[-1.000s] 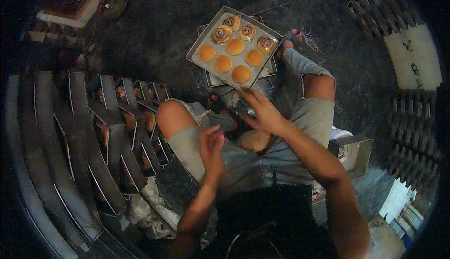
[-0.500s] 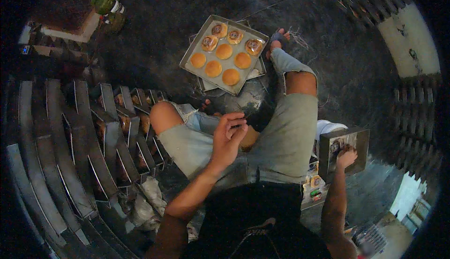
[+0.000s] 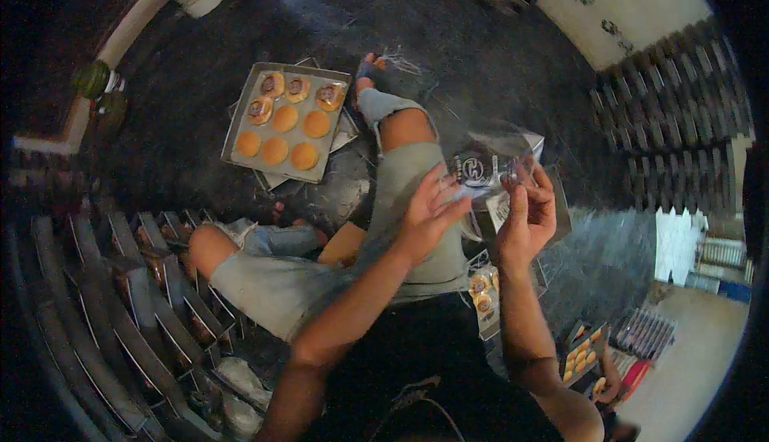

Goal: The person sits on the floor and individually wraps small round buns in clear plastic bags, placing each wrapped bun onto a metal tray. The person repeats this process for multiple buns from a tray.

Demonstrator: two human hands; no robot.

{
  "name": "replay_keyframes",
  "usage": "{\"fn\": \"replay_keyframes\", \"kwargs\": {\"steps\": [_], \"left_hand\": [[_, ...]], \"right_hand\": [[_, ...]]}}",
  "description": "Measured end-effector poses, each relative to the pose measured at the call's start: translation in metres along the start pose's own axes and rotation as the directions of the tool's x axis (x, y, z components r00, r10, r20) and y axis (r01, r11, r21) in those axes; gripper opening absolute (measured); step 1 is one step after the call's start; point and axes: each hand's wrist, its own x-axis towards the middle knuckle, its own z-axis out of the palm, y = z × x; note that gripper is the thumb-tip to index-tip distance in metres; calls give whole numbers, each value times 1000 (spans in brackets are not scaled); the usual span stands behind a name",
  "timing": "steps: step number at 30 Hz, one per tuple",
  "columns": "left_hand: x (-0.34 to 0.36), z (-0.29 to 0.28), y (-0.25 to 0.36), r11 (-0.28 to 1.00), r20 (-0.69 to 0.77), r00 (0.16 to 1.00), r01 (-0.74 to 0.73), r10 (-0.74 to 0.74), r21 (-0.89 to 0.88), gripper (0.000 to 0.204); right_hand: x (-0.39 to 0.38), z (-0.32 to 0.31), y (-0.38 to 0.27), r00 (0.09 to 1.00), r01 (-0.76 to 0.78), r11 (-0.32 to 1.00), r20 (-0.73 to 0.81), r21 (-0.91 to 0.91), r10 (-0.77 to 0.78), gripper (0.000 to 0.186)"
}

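Note:
My right hand [image 3: 529,222] pinches a clear plastic bag [image 3: 477,166] with a dark round print, held up over the area right of my right knee. My left hand [image 3: 432,214] is at the bag's left side with its fingers stretched and apart; whether the fingertips touch the film I cannot tell. Behind the hands stands a square metal pan [image 3: 561,214], partly hidden by my right hand. Ahead and to the left, a baking tray [image 3: 232,154] holds round golden buns [image 3: 275,150]. Several in its far part are in printed clear bags; the nearer ones are bare.
Stacked metal trays [image 3: 104,282] line my left side, and more stacks [image 3: 689,114] stand at the far right. Beside my right thigh, a tray [image 3: 490,326] holds wrapped buns. Another person's hand [image 3: 613,378] is by a bun tray [image 3: 583,354] at lower right.
My right hand has come up from the square pan with a plastic bag. My left hand has moved right to meet it. The view has swung to the right.

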Motion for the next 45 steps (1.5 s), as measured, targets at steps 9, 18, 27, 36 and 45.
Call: {"fn": "replay_keyframes", "kwargs": {"steps": [9, 18, 27, 36, 45], "left_hand": [[-8, -112, 81, 940, -144, 941, -273, 305, 205, 16], [-8, -298, 203, 952, -689, 659, -166, 301, 258, 17], [-1, -386, 203, 486, -590, 762, -634, 265, -601, 14], [-31, -387, 196, 513, -721, 692, -630, 32, -583, 27], [17, -372, 198, 922, -968, 243, -385, 58, -41, 26]], "right_hand": [[-20, 81, 8, 815, -462, 886, 405, 25, 414, 29], [15, 282, 67, 629, -435, 896, 680, -93, 376, 23], [-42, 464, 428, 187, 500, 826, 964, -259, 190, 63], [-74, 580, 430, 518, 512, 620, 789, -595, 330, 73], [-59, 500, 273, 544, -545, 826, 690, -142, 478, 50]]}}
